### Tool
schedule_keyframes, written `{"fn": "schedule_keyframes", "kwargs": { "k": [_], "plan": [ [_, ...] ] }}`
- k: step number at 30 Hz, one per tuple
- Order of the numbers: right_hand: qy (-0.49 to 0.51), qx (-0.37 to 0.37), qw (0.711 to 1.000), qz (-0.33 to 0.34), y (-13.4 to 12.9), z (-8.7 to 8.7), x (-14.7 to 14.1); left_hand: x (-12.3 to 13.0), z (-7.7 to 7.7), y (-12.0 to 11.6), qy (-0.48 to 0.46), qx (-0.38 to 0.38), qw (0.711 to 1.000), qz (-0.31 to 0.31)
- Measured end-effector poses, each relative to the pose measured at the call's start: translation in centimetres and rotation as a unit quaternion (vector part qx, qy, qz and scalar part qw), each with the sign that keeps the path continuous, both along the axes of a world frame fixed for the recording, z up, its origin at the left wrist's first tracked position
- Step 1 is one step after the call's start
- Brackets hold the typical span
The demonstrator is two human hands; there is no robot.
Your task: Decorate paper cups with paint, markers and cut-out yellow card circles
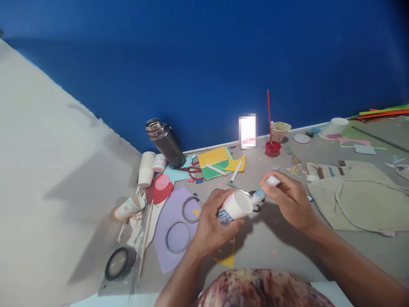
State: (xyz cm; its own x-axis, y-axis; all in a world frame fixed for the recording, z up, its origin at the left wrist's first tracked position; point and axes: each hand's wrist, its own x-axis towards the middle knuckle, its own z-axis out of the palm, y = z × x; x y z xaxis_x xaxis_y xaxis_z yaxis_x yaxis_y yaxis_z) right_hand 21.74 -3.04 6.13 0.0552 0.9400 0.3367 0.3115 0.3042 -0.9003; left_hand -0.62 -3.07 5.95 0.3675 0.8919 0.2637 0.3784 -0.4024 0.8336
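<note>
My left hand [212,221] wraps around a white paper cup [240,205] with blue and pink marks on its side. The cup is tilted, its round end turned up and to the right. Between the thumb and fingers of my right hand [289,200] is a small white glue tube [261,192] with blue print. Its tip points down and left, close beside the cup; whether it touches cannot be made out. Scissors [243,190] lie on the table behind the cup, their black handles partly hidden by the tube and cup.
A dark steel flask [166,143] and stacked paper cups [147,168] stand at the back left. Purple paper [169,204] with tape rings lies left, near black tape [119,263]. Two markers [236,171] rest by yellow and green paper [211,158]. A cloth bag [367,198] lies right.
</note>
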Motion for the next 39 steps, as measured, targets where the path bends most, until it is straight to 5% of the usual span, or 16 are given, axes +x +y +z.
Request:
{"fn": "schedule_keyframes", "kwargs": {
  "k": [6, 16, 27, 33, 39],
  "plan": [
    [-0.035, 0.050, 0.998, 0.024, -1.4, 0.6, -0.9, -0.2, -0.2, 0.0, 0.017, -0.027, 0.999, 0.021],
    [-0.076, 0.128, 0.988, 0.030, -0.4, 2.4, -2.6, -0.4, 0.7, -0.4, 0.063, -0.087, 0.993, -0.040],
    [-0.166, 0.146, 0.967, 0.130, -0.8, 3.1, -0.8, -1.3, 0.4, -0.4, -0.018, -0.205, 0.979, -0.004],
    [-0.109, 0.154, 0.977, 0.103, -1.1, 3.2, -1.5, -1.3, 0.0, -0.3, -0.089, -0.236, 0.963, -0.093],
    [-0.099, 0.169, 0.978, 0.069, -0.4, 2.8, -2.2, -1.0, -0.2, -0.4, -0.124, -0.220, 0.961, -0.108]
  ]
}}
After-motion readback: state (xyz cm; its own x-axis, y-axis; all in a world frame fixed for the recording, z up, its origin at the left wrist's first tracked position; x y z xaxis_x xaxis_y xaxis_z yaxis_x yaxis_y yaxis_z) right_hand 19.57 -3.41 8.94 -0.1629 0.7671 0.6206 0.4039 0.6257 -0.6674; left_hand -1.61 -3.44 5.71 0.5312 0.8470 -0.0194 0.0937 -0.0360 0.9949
